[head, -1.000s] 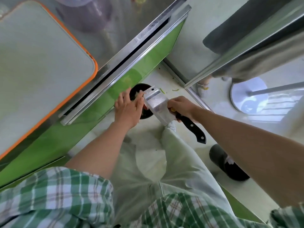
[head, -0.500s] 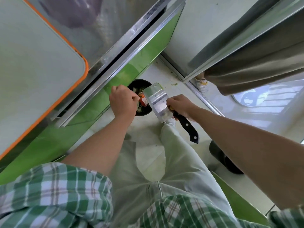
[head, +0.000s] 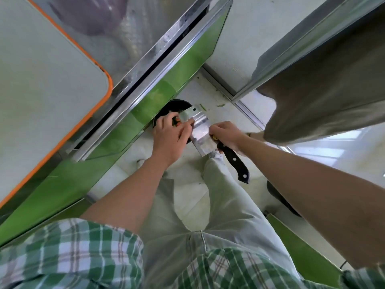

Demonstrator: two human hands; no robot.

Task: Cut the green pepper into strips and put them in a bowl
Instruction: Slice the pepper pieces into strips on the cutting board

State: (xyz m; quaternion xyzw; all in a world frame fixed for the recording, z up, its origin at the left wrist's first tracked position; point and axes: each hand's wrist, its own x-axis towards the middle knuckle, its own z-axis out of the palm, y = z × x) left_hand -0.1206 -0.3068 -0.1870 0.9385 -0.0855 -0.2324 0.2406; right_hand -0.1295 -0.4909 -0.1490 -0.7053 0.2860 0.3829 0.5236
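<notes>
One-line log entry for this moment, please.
right hand grips cleaver | left hand touches blade flat | blade over black container on floor | green scraps on floor beside it

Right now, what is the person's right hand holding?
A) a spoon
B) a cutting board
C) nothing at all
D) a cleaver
D: the right hand has its fingers curled round the top of the black handle of a cleaver with a broad steel blade.
</notes>
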